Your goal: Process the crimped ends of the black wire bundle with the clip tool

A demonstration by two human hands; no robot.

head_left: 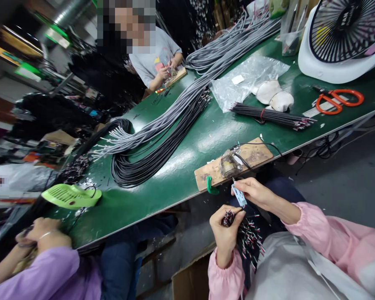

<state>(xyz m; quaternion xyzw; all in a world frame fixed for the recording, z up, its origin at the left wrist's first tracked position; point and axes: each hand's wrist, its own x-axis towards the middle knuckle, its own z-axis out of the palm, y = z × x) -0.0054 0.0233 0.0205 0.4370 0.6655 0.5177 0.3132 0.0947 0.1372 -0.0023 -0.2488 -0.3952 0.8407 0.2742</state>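
My left hand [223, 227] is closed around a bundle of thin dark wires [228, 218]. More wires with stripped red and white ends [251, 239] fan out beside it, over my lap. A little above, my right hand [253, 192] pinches a small flat light-blue piece with printed marks [238, 196]; its exact kind I cannot make out. The lower end of this piece is close to a wire end at my left fingertips. Just beyond my right hand, a wooden board [206, 175] lies at the table edge, bearing a taped-down device [230, 163] with a black cord.
A green clamp [211, 186] grips the board's edge. On the green table [187, 143] lie grey cables [175, 112], black cables [156, 166], a tied wire bundle [268, 115], orange-handled scissors [340, 100] and a white fan [325, 66]. Co-workers sit at left and across; a green fan [71, 196] stands left.
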